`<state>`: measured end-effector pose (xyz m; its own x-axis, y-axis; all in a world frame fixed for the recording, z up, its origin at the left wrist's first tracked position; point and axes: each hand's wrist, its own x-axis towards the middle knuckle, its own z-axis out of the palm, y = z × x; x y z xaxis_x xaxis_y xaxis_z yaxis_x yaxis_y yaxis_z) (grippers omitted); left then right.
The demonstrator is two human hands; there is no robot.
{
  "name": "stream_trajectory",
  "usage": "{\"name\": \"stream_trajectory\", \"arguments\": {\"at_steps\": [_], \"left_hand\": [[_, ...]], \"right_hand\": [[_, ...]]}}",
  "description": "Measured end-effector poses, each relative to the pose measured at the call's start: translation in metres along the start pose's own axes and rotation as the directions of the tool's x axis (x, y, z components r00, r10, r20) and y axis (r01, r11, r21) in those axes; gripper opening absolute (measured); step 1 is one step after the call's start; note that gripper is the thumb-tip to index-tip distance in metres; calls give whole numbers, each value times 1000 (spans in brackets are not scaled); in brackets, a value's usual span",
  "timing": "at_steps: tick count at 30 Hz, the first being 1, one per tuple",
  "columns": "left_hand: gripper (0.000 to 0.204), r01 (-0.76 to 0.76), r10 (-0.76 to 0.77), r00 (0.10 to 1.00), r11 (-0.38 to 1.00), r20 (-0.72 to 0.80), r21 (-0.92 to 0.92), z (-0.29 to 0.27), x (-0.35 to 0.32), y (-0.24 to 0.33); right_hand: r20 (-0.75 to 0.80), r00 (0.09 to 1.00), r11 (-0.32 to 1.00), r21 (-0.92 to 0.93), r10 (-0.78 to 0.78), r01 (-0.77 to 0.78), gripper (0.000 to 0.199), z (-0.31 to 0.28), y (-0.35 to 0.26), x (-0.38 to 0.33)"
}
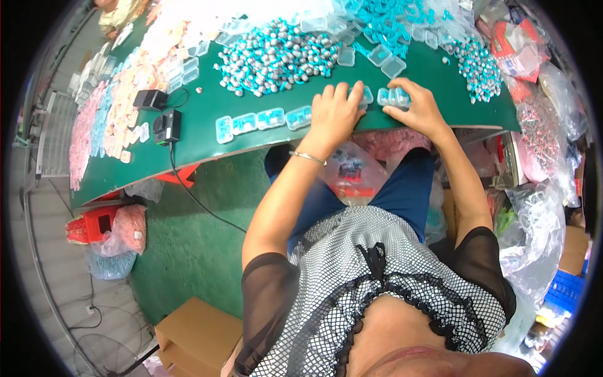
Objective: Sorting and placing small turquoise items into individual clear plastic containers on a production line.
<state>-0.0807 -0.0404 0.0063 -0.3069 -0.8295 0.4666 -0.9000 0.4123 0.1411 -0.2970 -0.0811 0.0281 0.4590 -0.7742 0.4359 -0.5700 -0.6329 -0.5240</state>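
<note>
Along the near edge of the green table runs a row of small clear plastic cases with turquoise pieces inside. My left hand is over the right part of this row, its fingers bent. Between its index finger and thumb is a small clear case, mostly covered by the hand. Just to the right, my right hand grips another filled clear case, thumb on the near side and fingers on the far side. The two cases are a short way apart.
A heap of grey-and-turquoise small parts lies beyond my hands. Turquoise pieces and open clear cases are farther back. A smaller heap sits at right. Two black devices, one trailing a cable, stand at left near pink parts.
</note>
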Motion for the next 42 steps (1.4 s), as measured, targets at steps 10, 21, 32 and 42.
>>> {"name": "stream_trajectory", "arguments": {"at_steps": [10,21,32,42], "left_hand": [[46,28,-31,999,982,-12,-186,-2,4,-3],[45,469,-159,883,327,441,-821,-32,-91,-13],[49,622,-412,781,582,469,-524,200,-196,-66],[46,517,-315,755,825,574,-227,294,-212,-43]], "right_hand": [[111,993,945,317,52,-84,43,0,-37,-47],[885,269,435,86,380,-896,39,218,71,-143],[724,139,7,183,676,-983,9,309,64,-123],[707,284,216,188,648,-958,5,307,91,-133]]}}
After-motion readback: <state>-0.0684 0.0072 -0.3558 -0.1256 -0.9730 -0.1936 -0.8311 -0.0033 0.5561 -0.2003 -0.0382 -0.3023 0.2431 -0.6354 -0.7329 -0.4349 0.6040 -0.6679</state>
